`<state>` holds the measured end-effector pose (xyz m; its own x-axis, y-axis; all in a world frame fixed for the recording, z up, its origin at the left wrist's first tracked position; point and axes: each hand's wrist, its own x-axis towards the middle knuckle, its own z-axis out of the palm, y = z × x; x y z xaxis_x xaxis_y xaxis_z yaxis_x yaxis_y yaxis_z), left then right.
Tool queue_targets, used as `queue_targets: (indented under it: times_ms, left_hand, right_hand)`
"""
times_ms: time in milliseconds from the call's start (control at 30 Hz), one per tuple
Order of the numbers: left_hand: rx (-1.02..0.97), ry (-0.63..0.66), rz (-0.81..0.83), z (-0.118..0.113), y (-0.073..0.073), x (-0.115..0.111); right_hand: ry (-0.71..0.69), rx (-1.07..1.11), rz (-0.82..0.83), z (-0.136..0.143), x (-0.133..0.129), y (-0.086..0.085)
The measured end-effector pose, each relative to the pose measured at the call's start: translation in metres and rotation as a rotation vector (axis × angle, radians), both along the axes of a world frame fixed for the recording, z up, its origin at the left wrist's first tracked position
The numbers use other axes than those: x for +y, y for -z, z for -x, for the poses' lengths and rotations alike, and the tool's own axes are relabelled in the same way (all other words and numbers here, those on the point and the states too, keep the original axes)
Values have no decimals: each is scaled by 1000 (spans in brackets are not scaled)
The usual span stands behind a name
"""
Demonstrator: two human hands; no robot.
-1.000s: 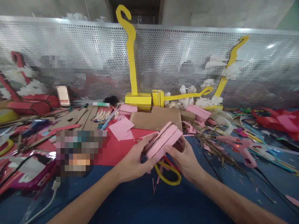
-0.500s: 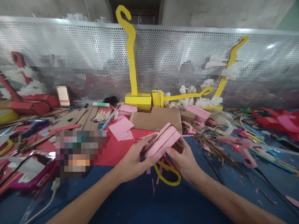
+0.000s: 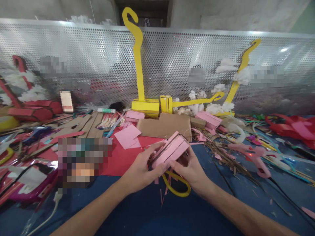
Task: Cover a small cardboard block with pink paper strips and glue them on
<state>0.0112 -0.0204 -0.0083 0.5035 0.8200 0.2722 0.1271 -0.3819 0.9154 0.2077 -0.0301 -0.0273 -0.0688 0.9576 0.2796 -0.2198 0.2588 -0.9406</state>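
Between both hands, above the table, I hold a small pink paper-covered box (image 3: 172,149) with brown cardboard edges showing along its seams. It is tilted, its far end up to the right. My left hand (image 3: 145,167) grips the lower left side, thumb on the near face. My right hand (image 3: 190,167) grips the right side, thumb pressed low on the near face; its other fingers are partly hidden behind the box. Just below lie scissors with a yellow handle (image 3: 179,193), partly covered by my hands. Pink paper sheets (image 3: 128,135) rest on red paper (image 3: 113,164) behind my left hand.
A pink glue gun (image 3: 253,157) with a lit red light lies on the right, its cord trailing forward. Yellow hook-shaped models (image 3: 145,106) stand behind a cardboard piece (image 3: 162,126). Cardboard strips (image 3: 83,126) are at left; a perforated metal panel (image 3: 98,55) closes the back.
My right thumb has slid left and down along the near face of the box, closer to my left thumb. The box itself has barely shifted.
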Motion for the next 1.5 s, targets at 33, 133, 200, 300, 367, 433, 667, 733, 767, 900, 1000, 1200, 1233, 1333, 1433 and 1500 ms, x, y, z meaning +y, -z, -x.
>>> queue_targets:
  times_ms: [33,133,200,300,367,433,667,733,767,900,1000,1200,1233,1333,1433,1500]
  left_hand:
    - [-3,1,1,0,0,0]
    - [-8,3,-11,1,0,0]
    - [0,-3,-23,2,0,0]
    - [8,-15,-33,2,-1,1]
    - [2,-17,-40,2,-1,2]
    - [-6,-18,-44,1,-1,2]
    - [35,-41,-1,2,-2,0]
    - [33,-33,14,1,-2,0]
    - [27,-29,17,1,-2,-1]
    - [29,-48,-11,0,-4,-1]
    - [68,-80,-53,-1,-5,-1]
    - [95,-67,-92,-3,-9,-3]
    - [95,-63,-93,-3,-10,-3]
    - [94,-54,-92,-3,-10,-3]
    - [91,-38,-84,-2,-8,-2]
    - [81,-25,-77,-1,-5,-1]
  right_hand:
    - [-1,-2,-10,0,0,0]
    - [-5,-7,-16,-1,1,0]
    - [3,1,-13,-2,1,0]
    - [15,4,-8,-2,1,-1]
    - [14,0,-6,-2,1,-2]
    - [8,-4,-5,-2,0,-3]
    - [-4,-24,14,-5,1,-1]
    - [-33,-25,13,-5,1,0]
    - [-52,-26,7,-4,1,0]
    - [-126,-51,-33,0,-4,-1]
    - [-146,-81,-26,2,-8,-2]
    - [-106,-168,-38,2,-9,0]
    - [-102,-174,-42,2,-9,-1]
    - [-91,-183,-68,4,-9,-2]
    - [-81,-200,-77,5,-9,-3]
    - [-68,-221,-73,4,-9,-2]
